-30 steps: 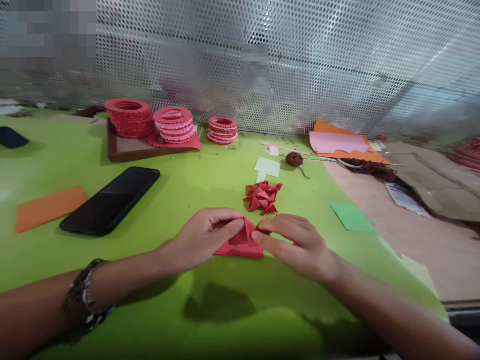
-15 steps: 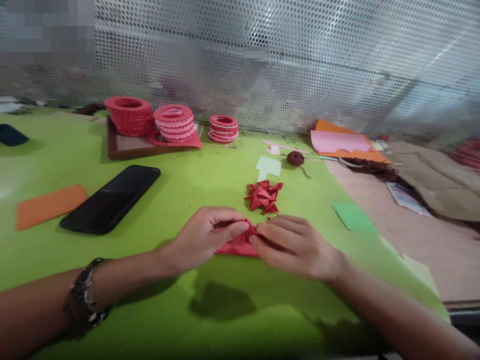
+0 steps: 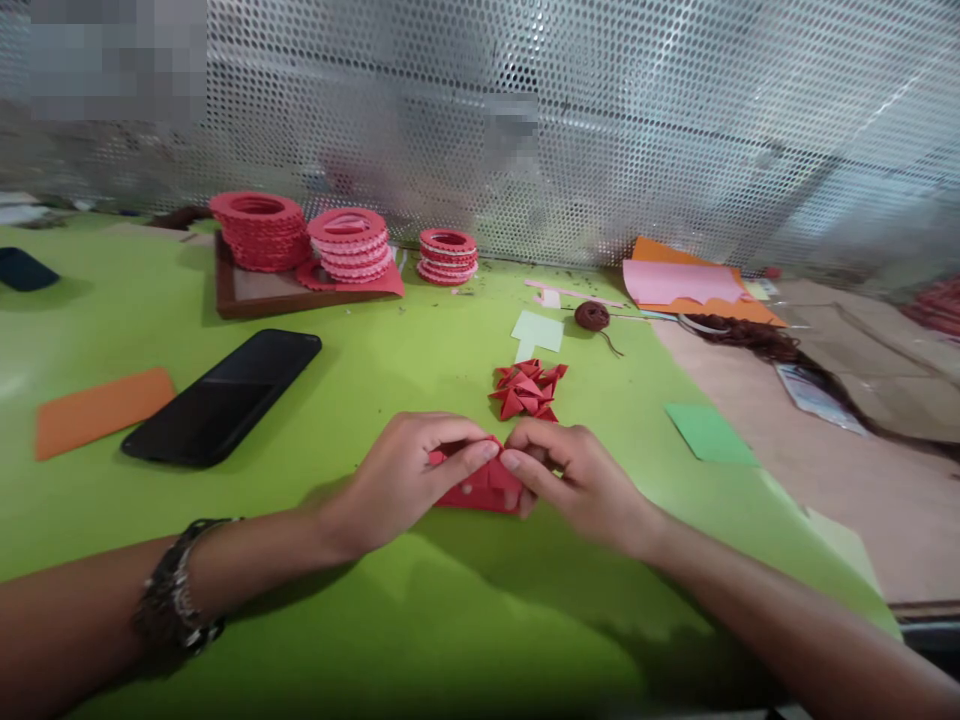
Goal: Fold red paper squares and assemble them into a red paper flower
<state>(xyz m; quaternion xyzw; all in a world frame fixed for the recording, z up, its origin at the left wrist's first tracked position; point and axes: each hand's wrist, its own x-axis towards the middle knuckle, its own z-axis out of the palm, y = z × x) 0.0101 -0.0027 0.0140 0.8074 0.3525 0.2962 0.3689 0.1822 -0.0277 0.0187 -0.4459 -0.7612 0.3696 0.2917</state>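
Both hands meet over a piece of folded red paper low in the middle of the view. My left hand pinches its upper edge between thumb and forefinger. My right hand pinches the same edge close beside, the two thumb tips almost touching. Part of the paper is hidden behind the fingers. Just beyond the hands lies a cluster of pointed red folded-paper pieces.
A black phone and an orange paper lie at left. Behind stand stacks of red and pink paper rings, some on a brown tray. A brown yarn ball and green paper are right. Perforated metal rises behind.
My right hand has turned, its thumb and forefinger now pinching the paper's top edge nearer my left fingertips. More of the red paper shows below. My left hand stays nearly still.
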